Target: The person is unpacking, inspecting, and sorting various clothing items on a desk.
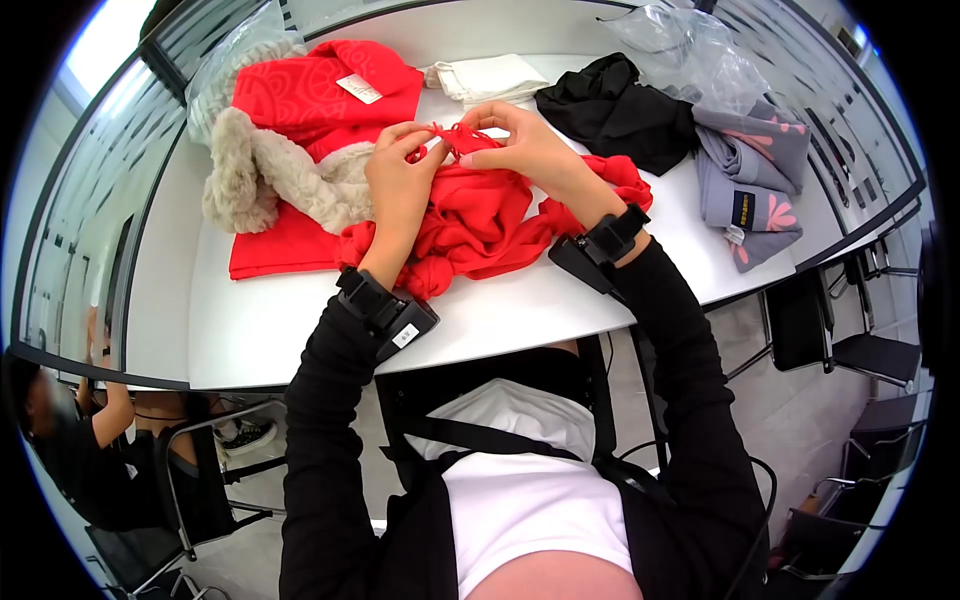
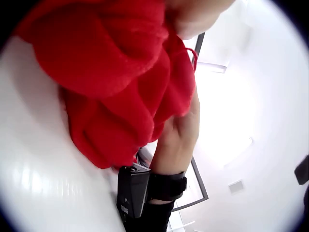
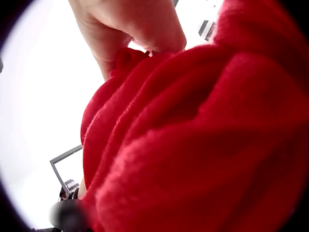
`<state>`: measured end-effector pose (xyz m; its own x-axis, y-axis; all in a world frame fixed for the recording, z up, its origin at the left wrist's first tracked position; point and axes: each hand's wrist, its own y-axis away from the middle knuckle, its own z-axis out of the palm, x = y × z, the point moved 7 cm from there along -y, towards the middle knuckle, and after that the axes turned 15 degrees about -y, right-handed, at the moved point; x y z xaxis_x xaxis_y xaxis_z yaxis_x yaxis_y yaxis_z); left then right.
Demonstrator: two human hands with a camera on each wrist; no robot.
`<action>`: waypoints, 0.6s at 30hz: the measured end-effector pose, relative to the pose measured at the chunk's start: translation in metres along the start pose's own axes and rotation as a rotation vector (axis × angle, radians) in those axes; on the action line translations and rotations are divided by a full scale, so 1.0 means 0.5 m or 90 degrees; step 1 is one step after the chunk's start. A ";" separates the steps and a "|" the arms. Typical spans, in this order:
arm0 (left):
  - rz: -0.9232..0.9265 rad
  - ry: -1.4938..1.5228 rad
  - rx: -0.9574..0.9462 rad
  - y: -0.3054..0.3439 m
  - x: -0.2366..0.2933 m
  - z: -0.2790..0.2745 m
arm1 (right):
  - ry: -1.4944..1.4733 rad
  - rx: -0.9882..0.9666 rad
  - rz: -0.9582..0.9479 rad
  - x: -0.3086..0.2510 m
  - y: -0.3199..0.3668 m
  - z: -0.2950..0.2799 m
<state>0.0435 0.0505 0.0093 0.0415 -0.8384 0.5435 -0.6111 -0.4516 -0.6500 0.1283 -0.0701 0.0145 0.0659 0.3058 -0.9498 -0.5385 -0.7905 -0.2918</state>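
In left wrist view, red cloth [image 2: 116, 104] partly hides right hand [image 2: 182, 126].

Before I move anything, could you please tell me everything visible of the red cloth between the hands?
The red cloth looks plain, soft and slightly fuzzy. It lies bunched in loose folds on the white table, with a knot-like lump at its near edge. The left hand and right hand pinch thin red strands at its far edge. Fluffy beige fabric lies to its left.
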 end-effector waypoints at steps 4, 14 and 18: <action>0.061 0.014 0.018 -0.003 0.022 -0.013 | 0.062 -0.014 0.016 -0.005 0.004 0.006; -0.008 0.225 -0.128 0.001 0.041 -0.003 | -0.103 0.061 0.055 -0.010 0.008 -0.033; -0.040 0.300 -0.172 0.002 0.041 0.002 | -0.150 0.033 0.047 -0.004 0.006 -0.028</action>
<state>0.0447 0.0326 0.0191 -0.2367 -0.5571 0.7960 -0.8028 -0.3493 -0.4832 0.1384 -0.0807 0.0141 -0.1701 0.3681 -0.9141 -0.5775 -0.7888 -0.2102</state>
